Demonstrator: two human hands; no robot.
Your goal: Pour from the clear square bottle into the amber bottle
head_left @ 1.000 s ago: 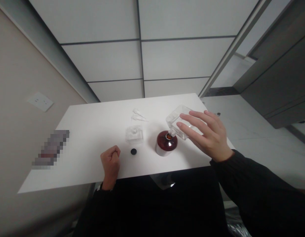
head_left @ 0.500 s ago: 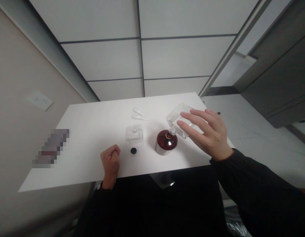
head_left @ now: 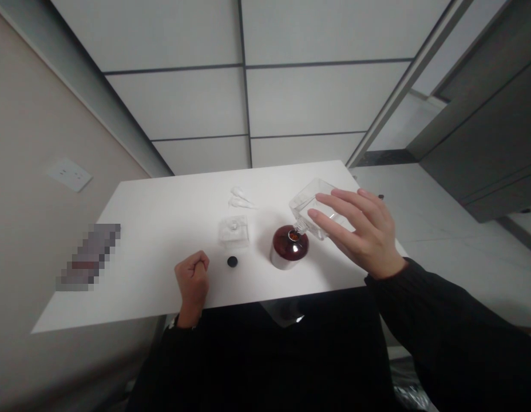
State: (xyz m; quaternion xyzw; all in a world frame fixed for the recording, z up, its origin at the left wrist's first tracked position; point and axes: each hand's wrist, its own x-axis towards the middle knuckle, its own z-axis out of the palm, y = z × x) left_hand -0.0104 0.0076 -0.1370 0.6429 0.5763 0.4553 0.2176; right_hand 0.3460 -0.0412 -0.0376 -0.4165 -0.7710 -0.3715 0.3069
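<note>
Head view shows us a clear, square-sided bottle tipped neck-down on the right side of the table; its walls are see-through, a faint slanting line shows within, and its ridged neck sits at the open mouth of a reddish-brown bottle; whether the two necks touch, or liquid runs between them, we cannot tell. Our right hand has hold of the clear bottle, its long fingers partly spread along the side and the thumb hidden from us; our left hand is curled into a fist near the front edge, and we cannot tell whether anything is inside it. The brown bottle stands upright, round and glossy at the shoulder, paler lower down; left of it we see a small black cap, a second clear square container and, farther back, some slim, tapering clear pieces. The tabletop is plain white; a pixelated object, too obscured to name, is at its left end; beyond it we have a pale wall with a white socket plate, large light panels with dark strips, and light flooring beside a grey unit.
</note>
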